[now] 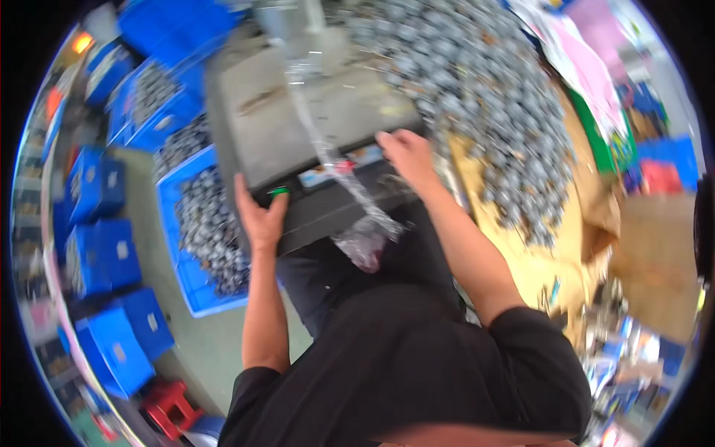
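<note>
In front of my body is a dark box-shaped machine (328, 197) with a flat grey metal top and a panel strip along its near side; it looks like a bench scale. My left hand (262, 216) grips its left edge, thumb spread toward a small green spot on the panel. The right hand (406, 156) holds the right end of the panel edge, fingers bent over it. A strip of clear plastic (316, 138) runs across the top and hangs over the near side. At its lower end a crumpled clear bag (363, 244) dangles above my legs. Motion blurs the details.
A large heap of small grey parts (477, 89) covers the table at the right. More lie in a blue crate (195, 287) by my left. Several blue bins (104, 257) line the left side, with a red stool (171, 408) below. A cardboard box (655, 261) stands far right.
</note>
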Demonstrator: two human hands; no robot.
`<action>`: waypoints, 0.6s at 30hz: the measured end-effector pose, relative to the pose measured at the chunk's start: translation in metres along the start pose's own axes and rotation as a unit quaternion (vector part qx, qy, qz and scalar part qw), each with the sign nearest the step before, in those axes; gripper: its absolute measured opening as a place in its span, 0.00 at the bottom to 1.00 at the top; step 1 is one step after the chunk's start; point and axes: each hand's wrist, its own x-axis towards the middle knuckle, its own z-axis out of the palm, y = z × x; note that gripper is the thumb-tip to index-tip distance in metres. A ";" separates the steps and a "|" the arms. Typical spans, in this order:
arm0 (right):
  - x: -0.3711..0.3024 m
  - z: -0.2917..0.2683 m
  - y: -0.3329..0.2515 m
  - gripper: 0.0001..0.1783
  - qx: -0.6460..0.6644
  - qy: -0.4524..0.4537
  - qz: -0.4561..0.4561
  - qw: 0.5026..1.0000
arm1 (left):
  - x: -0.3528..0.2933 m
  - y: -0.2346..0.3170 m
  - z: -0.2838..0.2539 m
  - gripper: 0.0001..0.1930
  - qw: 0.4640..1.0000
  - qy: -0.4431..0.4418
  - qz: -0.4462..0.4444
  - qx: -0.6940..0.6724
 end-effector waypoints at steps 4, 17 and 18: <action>0.005 0.002 0.003 0.21 -0.027 0.021 0.029 0.999 | 0.004 -0.018 -0.001 0.49 1.000 -0.011 0.009 -0.019; -0.070 -0.264 -0.070 0.16 -0.175 0.250 -0.049 0.951 | 0.002 -0.015 -0.002 0.47 0.998 -0.031 0.012 -0.059; -0.069 -0.271 -0.070 0.16 -0.174 0.251 -0.050 0.951 | 0.003 -0.015 -0.003 0.47 0.999 -0.028 0.019 -0.040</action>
